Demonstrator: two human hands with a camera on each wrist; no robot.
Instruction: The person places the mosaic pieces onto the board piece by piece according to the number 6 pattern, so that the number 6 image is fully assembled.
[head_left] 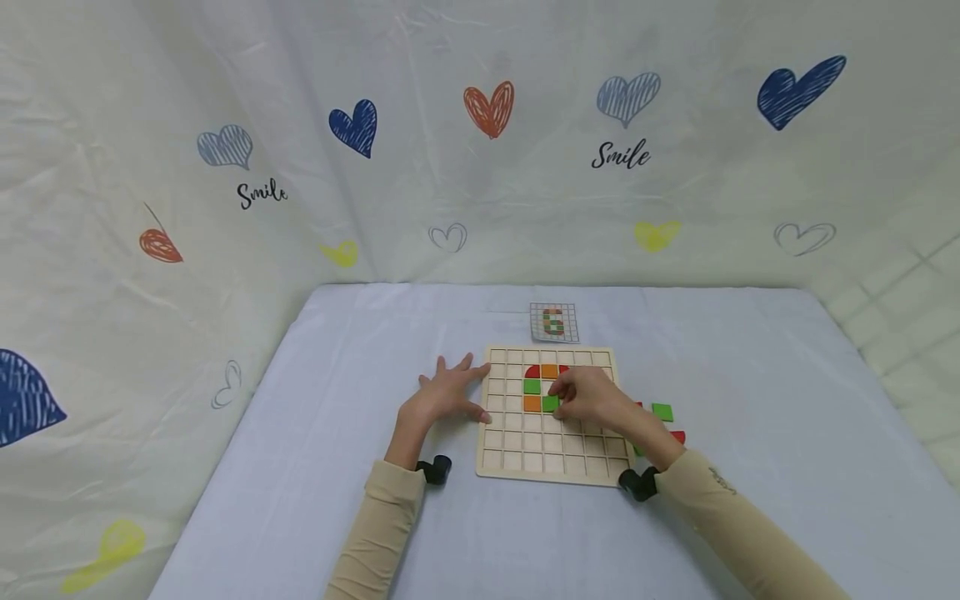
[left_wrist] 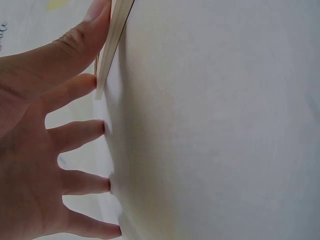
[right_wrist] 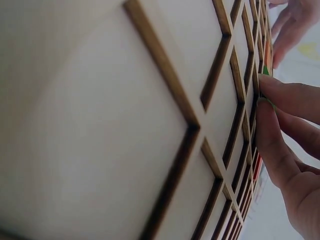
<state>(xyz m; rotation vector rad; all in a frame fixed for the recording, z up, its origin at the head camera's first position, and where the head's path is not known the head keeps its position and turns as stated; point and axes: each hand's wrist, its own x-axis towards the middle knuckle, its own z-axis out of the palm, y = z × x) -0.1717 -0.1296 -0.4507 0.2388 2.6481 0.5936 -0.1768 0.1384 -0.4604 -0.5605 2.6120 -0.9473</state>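
Your right grip (head_left: pixel 592 398) pinches a green square tile (head_left: pixel 551 404) at the lower orange tile's (head_left: pixel 532 403) three o'clock on the wooden grid board (head_left: pixel 512 461) — seemingly mid-placement, so next it needs seating flush — while your left grip (head_left: pixel 444 393), spread wide, touches the board's nine o'clock edge.

head: high, well back, facing forward and down over worktop (head_left: pixel 285 500)
left wrist: close, facing along left hand (left_wrist: pixel 30 155)
right wrist: very near, skimming across grid board (right_wrist: pixel 110 125)
head/right wrist overlap: grid board
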